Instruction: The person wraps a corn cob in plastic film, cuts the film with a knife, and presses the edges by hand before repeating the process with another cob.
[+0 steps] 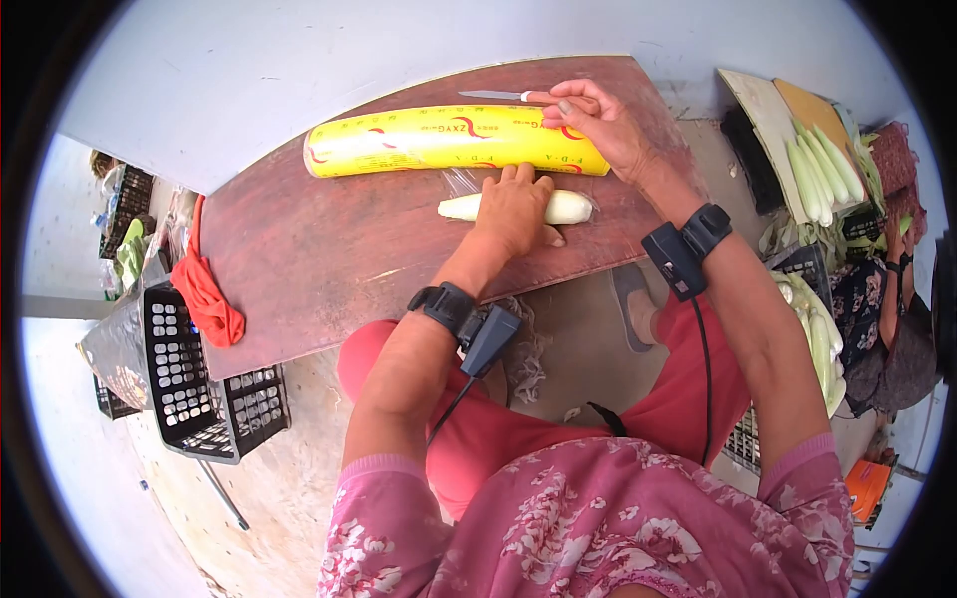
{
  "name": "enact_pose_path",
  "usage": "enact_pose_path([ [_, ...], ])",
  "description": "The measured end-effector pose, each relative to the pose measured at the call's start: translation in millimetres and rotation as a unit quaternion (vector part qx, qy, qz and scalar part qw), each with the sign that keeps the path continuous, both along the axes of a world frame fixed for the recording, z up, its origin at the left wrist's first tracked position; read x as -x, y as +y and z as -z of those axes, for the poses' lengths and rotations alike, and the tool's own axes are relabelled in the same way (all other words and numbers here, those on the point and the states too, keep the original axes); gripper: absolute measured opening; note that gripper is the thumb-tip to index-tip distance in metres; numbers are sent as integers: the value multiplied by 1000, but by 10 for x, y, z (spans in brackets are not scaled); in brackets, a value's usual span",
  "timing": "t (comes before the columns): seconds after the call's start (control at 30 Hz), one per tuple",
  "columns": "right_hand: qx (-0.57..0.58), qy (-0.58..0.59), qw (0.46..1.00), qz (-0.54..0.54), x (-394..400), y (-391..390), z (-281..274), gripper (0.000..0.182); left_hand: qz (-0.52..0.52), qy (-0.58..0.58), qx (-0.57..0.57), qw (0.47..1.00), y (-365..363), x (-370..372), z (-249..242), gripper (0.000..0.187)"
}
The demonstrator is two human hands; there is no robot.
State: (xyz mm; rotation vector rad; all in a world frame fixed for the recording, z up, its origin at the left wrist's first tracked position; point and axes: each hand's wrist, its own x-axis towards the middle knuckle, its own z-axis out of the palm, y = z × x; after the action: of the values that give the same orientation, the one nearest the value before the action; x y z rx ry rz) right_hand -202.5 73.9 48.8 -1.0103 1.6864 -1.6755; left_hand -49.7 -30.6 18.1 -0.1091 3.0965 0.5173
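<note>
A yellow roll of plastic film [399, 143] with red print lies across the reddish-brown table [299, 249]. In front of it is a pale, peeled-looking corn cob or similar vegetable [569, 207] with clear film about it. My left hand [515, 207] lies over the vegetable's middle, its fingers bent round it and the fingertips near the roll. Above the roll's right end is my right hand [598, 118], its thumb and fingers close together beside a knife [503, 95]. The knife's handle runs behind the fingers, and whether they grip it is unclear.
A red cloth [211, 299] hangs at the table's left edge above a black crate [179, 369]. Long pale green vegetables [822, 174] lie on boards at the right, with more in a bag [819, 339] below. Another person [882, 329] sits at the far right.
</note>
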Motion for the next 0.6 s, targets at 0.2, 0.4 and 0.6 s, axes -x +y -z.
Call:
enact_pose_path([
  [0.2,-3,4,1000,12,-41,3,-35,21,-5,56,-6,998,10,10,96,58],
  [0.4,7,-3,1000,6,-7,-4,-11,21,31,43,-24,998,-16,-8,95,55],
  [0.6,-4,-18,1000,6,16,26,-46,21,22,14,-68,997,-31,-4,94,54],
])
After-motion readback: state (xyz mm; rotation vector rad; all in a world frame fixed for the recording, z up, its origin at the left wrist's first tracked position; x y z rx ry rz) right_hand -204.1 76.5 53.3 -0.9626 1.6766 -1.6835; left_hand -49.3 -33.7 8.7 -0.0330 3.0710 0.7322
